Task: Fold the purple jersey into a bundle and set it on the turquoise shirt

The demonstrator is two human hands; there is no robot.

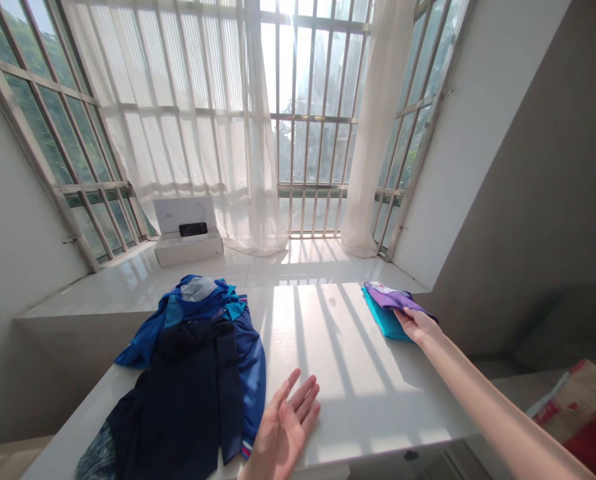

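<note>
Fingers (404, 318) on purple cloth (393, 298), blue heap (198, 360) apart

Folded purple garment (393, 298) atop folded teal one (384, 321) (neat stack), far right table corner

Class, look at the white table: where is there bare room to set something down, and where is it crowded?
Bare: the sunlit middle of the white table, between the pile of blue clothes and the folded purple and teal stack. Crowded: the left side under the pile, near the open left hand, and the far right corner, where the right hand touches the stack.
</note>
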